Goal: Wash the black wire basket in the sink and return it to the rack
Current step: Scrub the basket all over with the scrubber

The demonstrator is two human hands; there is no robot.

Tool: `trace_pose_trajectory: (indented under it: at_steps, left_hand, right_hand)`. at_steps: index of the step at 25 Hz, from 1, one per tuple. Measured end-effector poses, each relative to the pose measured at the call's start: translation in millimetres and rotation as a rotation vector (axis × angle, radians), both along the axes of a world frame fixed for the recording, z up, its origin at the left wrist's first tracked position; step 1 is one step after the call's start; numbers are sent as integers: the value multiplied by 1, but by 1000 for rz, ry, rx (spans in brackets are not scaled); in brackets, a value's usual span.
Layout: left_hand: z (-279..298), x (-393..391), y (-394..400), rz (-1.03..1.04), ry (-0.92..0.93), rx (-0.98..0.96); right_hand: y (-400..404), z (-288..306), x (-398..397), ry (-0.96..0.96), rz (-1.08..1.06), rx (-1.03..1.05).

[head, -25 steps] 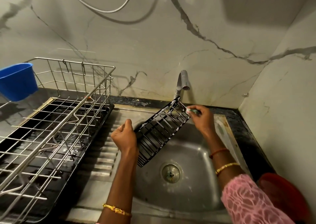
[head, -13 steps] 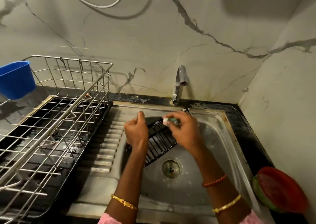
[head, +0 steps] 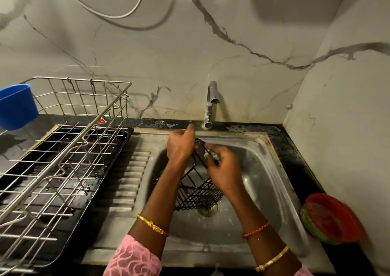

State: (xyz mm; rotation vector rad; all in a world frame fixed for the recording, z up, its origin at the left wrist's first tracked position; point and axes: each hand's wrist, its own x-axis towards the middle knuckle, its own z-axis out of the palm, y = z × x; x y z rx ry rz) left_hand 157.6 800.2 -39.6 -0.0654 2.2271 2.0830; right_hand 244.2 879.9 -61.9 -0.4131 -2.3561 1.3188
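The black wire basket [head: 198, 193] stands upright in the steel sink [head: 263, 170], its lower end over the drain. My left hand [head: 181, 145] grips its upper rim near the back of the bowl. My right hand [head: 223, 170] holds a small green and white scrubber [head: 212, 155] against the basket's upper wires. The silver wire dish rack [head: 63, 159] stands on a black tray to the left of the sink.
A grey tap [head: 211, 102] rises behind the sink with no water running. A blue plastic cup [head: 16, 105] hangs on the rack's far left. A red and green bowl [head: 329, 218] sits on the dark counter at the right, by the marble wall.
The basket swung from tilted up toward the tap to standing low in the bowl. Both hands came together near its top, and my right hand moved the scrubber left.
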Motion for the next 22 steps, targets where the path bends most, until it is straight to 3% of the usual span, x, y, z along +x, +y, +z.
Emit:
trace_pose_trajectory:
  at_steps: [3, 5, 7, 11, 15, 18, 22]
  left_hand:
    - [-9, 1, -21, -211, 139, -305]
    - [-18, 11, -33, -87, 190, -581]
    - [-27, 20, -36, 26, 209, -623]
    - [-36, 23, -35, 23, 176, -523]
    - [-38, 20, -34, 5, 201, -575]
    - [-40, 19, -28, 33, 236, -640]
    - [-38, 15, -20, 40, 212, -699]
  right_hand:
    - [10, 3, 2, 25, -101, -219]
    - [14, 3, 3, 47, -109, -284]
    - [20, 3, 3, 33, -66, -318]
    - [48, 2, -16, 36, -149, -461]
    - [41, 2, -32, -199, -58, -261]
    - [29, 13, -27, -103, -17, -215]
    - [7, 20, -10, 80, 167, 87]
